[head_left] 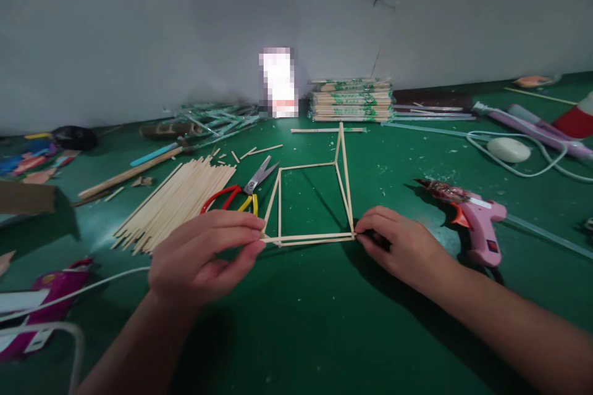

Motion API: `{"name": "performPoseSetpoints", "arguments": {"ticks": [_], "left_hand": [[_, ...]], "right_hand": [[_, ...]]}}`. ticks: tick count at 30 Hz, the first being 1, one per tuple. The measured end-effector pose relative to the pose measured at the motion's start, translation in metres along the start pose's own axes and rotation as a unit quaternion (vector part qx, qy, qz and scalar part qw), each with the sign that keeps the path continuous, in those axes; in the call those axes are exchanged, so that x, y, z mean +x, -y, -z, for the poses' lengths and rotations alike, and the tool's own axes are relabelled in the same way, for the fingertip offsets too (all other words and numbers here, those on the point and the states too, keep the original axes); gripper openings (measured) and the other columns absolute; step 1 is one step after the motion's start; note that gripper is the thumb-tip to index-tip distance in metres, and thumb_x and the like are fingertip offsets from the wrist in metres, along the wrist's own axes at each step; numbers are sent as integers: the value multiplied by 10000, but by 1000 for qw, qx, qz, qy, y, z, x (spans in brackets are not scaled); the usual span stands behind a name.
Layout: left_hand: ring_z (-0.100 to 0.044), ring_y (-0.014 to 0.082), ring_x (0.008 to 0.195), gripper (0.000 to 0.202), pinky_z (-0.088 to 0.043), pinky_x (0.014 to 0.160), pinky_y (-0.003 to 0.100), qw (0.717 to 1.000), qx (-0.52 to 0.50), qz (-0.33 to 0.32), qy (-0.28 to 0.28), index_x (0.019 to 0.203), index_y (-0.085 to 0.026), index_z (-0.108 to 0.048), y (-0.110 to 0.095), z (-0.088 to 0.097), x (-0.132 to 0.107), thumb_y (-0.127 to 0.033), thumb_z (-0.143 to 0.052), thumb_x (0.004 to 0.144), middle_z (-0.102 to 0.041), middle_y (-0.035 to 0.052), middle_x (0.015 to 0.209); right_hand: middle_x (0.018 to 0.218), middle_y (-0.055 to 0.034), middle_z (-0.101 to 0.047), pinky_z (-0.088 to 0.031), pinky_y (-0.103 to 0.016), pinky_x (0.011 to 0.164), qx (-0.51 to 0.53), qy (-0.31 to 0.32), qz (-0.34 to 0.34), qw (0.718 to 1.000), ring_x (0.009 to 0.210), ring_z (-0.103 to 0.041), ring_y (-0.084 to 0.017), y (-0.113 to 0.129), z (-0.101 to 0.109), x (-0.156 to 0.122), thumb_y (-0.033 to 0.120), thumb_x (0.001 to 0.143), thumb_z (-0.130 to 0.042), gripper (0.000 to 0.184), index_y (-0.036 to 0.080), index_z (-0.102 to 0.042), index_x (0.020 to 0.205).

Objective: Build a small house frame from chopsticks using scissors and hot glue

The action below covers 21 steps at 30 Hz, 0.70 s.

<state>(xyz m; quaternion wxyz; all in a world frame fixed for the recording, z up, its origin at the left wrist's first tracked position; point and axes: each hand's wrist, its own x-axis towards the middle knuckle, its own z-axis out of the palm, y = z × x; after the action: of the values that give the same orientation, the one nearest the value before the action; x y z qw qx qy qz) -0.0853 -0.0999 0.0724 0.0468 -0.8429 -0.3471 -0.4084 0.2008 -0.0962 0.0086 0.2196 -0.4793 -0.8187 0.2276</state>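
Note:
Between my hands is a frame of thin wooden chopsticks, joined at the corners, with one tall corner rising at the far right. My left hand pinches its near left corner between thumb and fingers. At the near right corner, my right hand has thumb and fingers closed on the stick ends. Just beyond my left hand lie scissors with red and yellow handles, blades apart. A pile of loose chopsticks spreads to their left. To the right of my right hand, a pink hot glue gun rests on its side.
Wrapped chopsticks are stacked by the wall, beside a bright, blurred-out screen. Torn clear wrappers lie left of it. A purple device with a white cable sits at left. A white oval object and cord lie far right.

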Motion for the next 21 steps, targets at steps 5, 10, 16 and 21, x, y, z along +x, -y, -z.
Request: {"name": "performPoseSetpoints", "arguments": {"ticks": [5,10,16,21], "left_hand": [[-685,144,658,145,-578,543,252,1000,-10,-4,-6,797,-213,-644,0,-1,0,-126,-711,702,-721,-2,747],[-689,151,686,170,-581,560,258,1000,-19,2,-5,815,-205,-648,1,0,-1,-100,-712,698,-723,9,765],[-687,159,680,186,-576,534,273,1000,-14,13,-19,827,-241,-648,3,-1,-3,-111,-705,708,-718,-15,755],[-684,156,691,183,-575,535,279,999,-11,22,-28,825,-244,-646,4,1,-3,-108,-692,712,-712,-18,765]], "right_hand": [[910,-17,-628,-464,-237,599,1,-2,-2,1000,720,-594,-124,-1,-1,0,163,843,-503,118,227,-597,876],[885,-15,-629,-459,-230,580,-2,-3,-8,1000,692,-587,-119,0,0,1,156,838,-506,108,222,-589,855],[861,-21,-631,-456,-223,560,9,-12,-4,1000,666,-585,-116,1,1,1,156,833,-507,112,223,-595,850],[874,-22,-625,-463,-233,577,11,-3,-1,1000,656,-573,-112,1,1,0,165,831,-513,108,219,-604,854]]}}
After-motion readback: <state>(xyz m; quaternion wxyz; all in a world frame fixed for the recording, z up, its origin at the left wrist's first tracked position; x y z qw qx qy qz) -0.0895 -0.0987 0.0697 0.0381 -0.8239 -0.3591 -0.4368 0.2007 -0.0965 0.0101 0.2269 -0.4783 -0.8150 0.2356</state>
